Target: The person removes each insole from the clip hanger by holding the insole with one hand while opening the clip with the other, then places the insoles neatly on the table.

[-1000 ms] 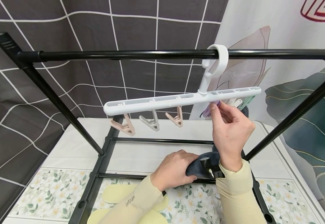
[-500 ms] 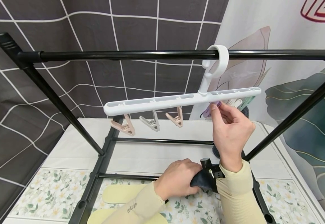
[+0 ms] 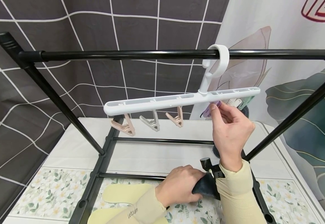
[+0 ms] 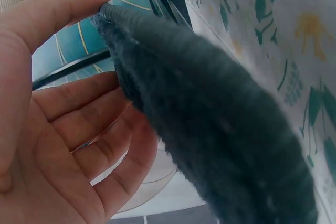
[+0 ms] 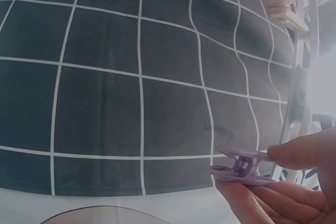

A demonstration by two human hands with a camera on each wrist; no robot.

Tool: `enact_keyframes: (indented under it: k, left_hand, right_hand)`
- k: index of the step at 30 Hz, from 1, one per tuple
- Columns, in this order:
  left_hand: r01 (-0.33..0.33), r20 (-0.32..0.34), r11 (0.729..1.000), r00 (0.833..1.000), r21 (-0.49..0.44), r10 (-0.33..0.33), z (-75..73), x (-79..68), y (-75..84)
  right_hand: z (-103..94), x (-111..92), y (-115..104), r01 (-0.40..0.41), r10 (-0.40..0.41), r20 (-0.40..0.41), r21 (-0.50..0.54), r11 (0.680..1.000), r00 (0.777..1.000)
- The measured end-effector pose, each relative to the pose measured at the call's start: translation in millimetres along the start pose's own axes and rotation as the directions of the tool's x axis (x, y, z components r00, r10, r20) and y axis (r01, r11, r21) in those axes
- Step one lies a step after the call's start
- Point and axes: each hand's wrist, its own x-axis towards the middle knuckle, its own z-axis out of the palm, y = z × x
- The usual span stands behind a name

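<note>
A white clip hanger hangs by its hook from a black rail. My right hand pinches a purple clothespin under the hanger's right half; the right wrist view shows this clothespin between thumb and fingers. Lower down, my left hand pinches a dark blue sock by its edge, partly hidden behind the right forearm. In the left wrist view the sock has a ribbed edge and fuzzy inner side, between thumb and fingers.
Pink, grey and another pink clothespin hang on the hanger's left half. White and green clothespins hang at right, beside dark fabric. Yellow insole-shaped pieces lie on the floral cloth. The rack's black rail crosses above.
My left hand has moved down and slightly right, taking the sock along. My right hand has stayed at the purple clothespin.
</note>
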Motion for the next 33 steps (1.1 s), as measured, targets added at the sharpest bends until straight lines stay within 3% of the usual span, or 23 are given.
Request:
enact_keyframes:
  k: [17,33]
  left_hand:
    - [-0.001,0.061,1.000,0.998,0.030,-0.001,7.5,-5.4,10.2]
    - [-0.015,0.110,0.999,0.994,0.039,0.010,20.4,-8.8,18.7]
  right_hand:
    - [1.6,0,-2,-0.040,0.040,-0.003,0.020,0.999,0.999]
    - [-0.2,-1,1,0.015,-0.015,0.009,-0.011,1.000,1.000]
